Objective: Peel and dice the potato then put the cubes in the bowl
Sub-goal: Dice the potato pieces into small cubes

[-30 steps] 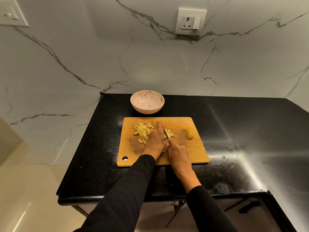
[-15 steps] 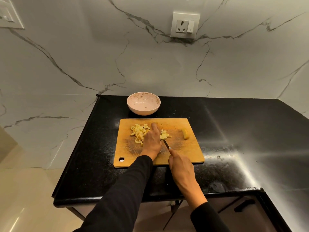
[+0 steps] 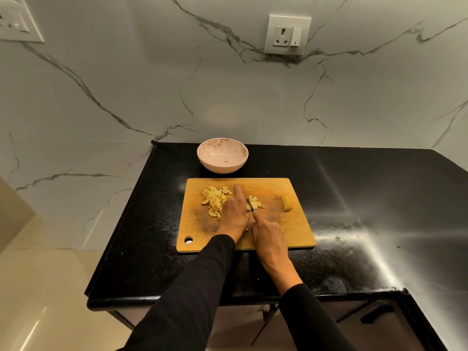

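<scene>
Left hand [image 3: 234, 216] laid over potato pieces mid-board, index finger straight, the rest seemingly curled. Right hand [image 3: 269, 236] wrapped round knife [image 3: 250, 205], forefinger along its spine, blade among cubes [image 3: 254, 203]. Diced heap [image 3: 215, 200] toward cutting board's [image 3: 291, 231] left edge; uncut chunk [image 3: 286, 203] near right edge. Bowl [image 3: 222, 158] past far edge, on bench [image 3: 367, 203].

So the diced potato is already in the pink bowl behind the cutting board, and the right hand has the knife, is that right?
Not quite. The head view shows the pink bowl without cubes; the diced potato still lies on the cutting board. The right hand does hold the knife.
</scene>
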